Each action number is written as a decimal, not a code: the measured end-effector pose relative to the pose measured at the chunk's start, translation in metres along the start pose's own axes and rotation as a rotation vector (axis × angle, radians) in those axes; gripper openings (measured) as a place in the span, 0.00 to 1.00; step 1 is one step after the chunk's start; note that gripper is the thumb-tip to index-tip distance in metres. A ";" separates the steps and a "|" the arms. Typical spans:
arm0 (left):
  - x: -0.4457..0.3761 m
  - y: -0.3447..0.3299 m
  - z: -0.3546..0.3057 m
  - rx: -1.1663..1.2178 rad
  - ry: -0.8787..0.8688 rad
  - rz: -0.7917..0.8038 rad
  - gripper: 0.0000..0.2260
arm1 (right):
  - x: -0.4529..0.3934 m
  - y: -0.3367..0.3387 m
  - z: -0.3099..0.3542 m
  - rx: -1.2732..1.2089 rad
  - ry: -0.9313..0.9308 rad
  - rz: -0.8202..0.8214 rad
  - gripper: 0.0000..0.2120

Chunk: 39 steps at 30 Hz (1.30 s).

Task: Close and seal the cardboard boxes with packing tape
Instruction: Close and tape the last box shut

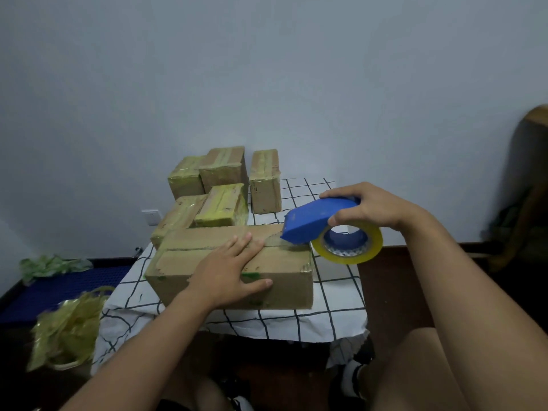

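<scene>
A long cardboard box [189, 256] lies on the checked tablecloth [332, 295], flaps shut, its centre seam running left to right. My left hand [234, 268] rests flat on the box top, thumb over the front face. My right hand [367, 209] grips a blue tape dispenser [314, 221] with a yellow tape roll [364, 250]. The dispenser's front edge touches the right end of the box top, where a short strip of clear tape lies on the seam.
Several smaller taped boxes [225, 185] stand stacked at the back of the table against the wall. Crumpled yellow tape scraps [68, 324] sit low on the left above a blue mat [59, 286]. A wooden chair [530, 185] stands at far right.
</scene>
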<state>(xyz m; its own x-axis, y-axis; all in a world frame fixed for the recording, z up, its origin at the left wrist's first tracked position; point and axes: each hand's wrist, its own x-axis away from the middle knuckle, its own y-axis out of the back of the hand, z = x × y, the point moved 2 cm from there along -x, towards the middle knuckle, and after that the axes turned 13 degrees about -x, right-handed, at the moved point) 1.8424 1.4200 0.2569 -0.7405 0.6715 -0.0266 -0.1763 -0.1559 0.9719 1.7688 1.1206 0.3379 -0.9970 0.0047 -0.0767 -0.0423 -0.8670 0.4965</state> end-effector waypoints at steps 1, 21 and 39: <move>-0.001 0.001 -0.001 0.005 0.010 -0.009 0.40 | -0.001 -0.001 0.000 0.005 -0.001 0.005 0.26; -0.021 0.009 -0.057 -0.029 -0.003 -0.119 0.49 | 0.006 -0.005 -0.032 -0.062 -0.041 -0.023 0.30; -0.031 0.007 -0.089 0.012 -0.007 -0.257 0.33 | 0.016 -0.010 -0.053 -0.142 -0.001 -0.062 0.25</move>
<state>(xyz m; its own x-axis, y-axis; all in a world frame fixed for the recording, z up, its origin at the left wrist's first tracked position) 1.8069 1.3336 0.2434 -0.6679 0.6931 -0.2710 -0.3497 0.0292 0.9364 1.7567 1.1028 0.2855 -0.9928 0.0611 -0.1027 -0.0946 -0.9268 0.3635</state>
